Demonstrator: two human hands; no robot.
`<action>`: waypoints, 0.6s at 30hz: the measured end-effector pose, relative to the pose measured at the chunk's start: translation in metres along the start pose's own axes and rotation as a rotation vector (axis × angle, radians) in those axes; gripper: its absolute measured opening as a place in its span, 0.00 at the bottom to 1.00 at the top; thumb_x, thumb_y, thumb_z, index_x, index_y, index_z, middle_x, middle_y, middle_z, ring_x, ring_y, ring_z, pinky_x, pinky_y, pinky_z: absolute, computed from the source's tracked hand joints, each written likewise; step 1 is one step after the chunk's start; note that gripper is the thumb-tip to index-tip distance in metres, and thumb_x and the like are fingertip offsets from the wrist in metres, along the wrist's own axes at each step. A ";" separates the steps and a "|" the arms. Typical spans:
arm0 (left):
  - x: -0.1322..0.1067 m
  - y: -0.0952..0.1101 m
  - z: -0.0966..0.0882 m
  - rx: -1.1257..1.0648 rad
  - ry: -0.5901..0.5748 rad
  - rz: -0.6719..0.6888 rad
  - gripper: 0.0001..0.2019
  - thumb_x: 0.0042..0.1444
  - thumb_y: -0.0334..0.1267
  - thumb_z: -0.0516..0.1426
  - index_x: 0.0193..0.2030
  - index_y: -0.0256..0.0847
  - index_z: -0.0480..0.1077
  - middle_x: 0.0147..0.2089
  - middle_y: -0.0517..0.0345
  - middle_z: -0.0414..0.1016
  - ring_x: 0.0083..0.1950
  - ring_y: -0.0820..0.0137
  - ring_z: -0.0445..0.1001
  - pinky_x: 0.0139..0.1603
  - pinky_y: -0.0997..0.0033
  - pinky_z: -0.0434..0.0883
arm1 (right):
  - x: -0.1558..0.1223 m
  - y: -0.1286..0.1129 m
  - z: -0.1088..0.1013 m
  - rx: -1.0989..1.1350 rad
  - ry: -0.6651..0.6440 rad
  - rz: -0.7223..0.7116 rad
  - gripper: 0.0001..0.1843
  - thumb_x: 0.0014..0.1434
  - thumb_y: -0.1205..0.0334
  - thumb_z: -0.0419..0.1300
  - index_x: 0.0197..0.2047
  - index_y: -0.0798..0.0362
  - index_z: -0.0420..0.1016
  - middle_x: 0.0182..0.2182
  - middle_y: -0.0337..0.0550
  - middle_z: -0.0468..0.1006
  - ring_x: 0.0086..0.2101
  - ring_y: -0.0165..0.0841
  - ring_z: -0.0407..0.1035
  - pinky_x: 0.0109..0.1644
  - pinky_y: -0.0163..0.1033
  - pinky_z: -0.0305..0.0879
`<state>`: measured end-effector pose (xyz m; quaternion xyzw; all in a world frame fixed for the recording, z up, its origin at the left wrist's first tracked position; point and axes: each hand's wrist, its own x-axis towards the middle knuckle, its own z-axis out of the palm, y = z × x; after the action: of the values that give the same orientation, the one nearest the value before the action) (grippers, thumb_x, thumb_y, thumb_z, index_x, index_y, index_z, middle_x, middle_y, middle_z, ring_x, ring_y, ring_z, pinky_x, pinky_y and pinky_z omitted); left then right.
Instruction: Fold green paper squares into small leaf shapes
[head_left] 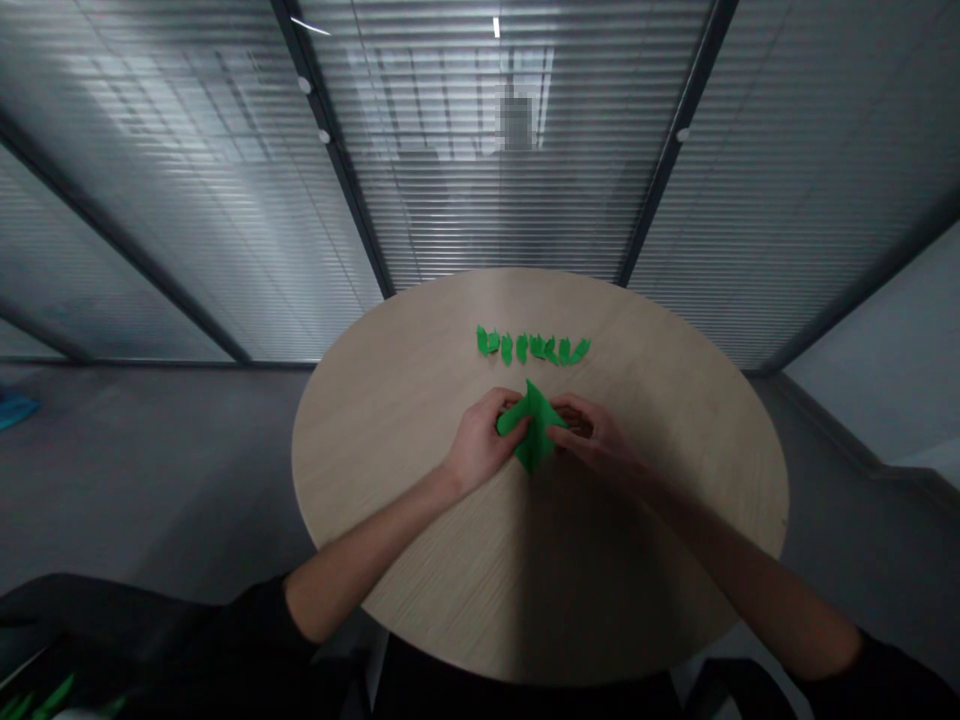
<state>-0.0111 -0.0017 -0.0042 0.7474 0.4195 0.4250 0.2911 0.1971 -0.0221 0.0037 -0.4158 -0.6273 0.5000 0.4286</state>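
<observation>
A square of green paper [536,440] with a crease down its middle is held between my two hands over the round table [420,560]. My left hand [484,435] pinches its left corner, thumb on the near face and fingers behind. At the right corner my right hand [592,432] grips the same sheet, thumb in front. One corner points up and another points down toward me. Just beyond the hands, several small folded green paper pieces [537,347] lie in a row on the tabletop.
Glass panels with blinds [510,210] stand behind the table's far edge, framed by dark posts. More green pieces [56,697] show at the lower left. A blue object [15,409] lies on the floor at far left.
</observation>
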 end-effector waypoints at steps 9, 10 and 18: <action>0.005 0.005 -0.002 -0.335 -0.055 -0.246 0.15 0.59 0.45 0.66 0.47 0.41 0.71 0.35 0.60 0.76 0.25 0.74 0.73 0.25 0.74 0.71 | 0.005 0.011 -0.006 -0.116 0.111 0.062 0.09 0.55 0.55 0.67 0.36 0.52 0.78 0.29 0.40 0.78 0.27 0.31 0.70 0.28 0.35 0.64; 0.007 0.006 -0.004 -0.393 -0.080 -0.274 0.16 0.58 0.46 0.66 0.47 0.40 0.71 0.34 0.61 0.76 0.23 0.75 0.72 0.23 0.75 0.70 | 0.005 0.012 -0.008 -0.117 0.137 0.075 0.09 0.54 0.55 0.67 0.36 0.52 0.78 0.28 0.39 0.77 0.25 0.30 0.68 0.26 0.35 0.61; 0.012 -0.006 -0.007 -0.566 -0.262 -0.420 0.19 0.60 0.51 0.67 0.46 0.37 0.73 0.23 0.62 0.75 0.19 0.73 0.72 0.21 0.76 0.68 | 0.008 0.001 -0.014 0.080 0.234 0.127 0.13 0.49 0.54 0.67 0.37 0.51 0.78 0.25 0.35 0.71 0.21 0.28 0.62 0.22 0.36 0.59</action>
<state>-0.0162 0.0125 -0.0012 0.5832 0.3889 0.3558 0.6180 0.2085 -0.0107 0.0054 -0.4929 -0.5249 0.4988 0.4824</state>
